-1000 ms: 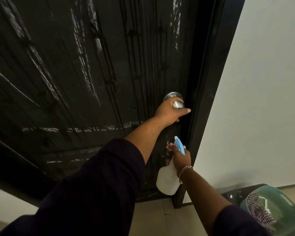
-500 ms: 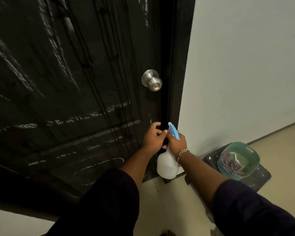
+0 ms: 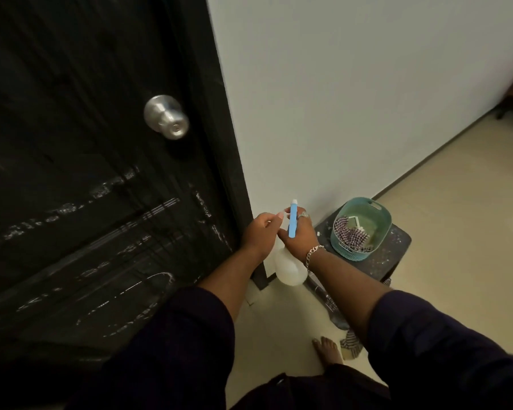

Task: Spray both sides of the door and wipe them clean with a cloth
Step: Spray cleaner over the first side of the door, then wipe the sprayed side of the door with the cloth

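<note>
One teal basket point(image 3: 381, 215) on dark stool point(image 3: 399, 241)

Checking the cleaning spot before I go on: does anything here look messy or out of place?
White streaks and smears mark the black door below the round metal knob. A checked cloth lies crumpled on the floor beside the dark stool.

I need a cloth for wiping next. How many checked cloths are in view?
2: one checked cloth in the teal basket on the stool, another on the floor beside the foot, partly hidden.
</note>
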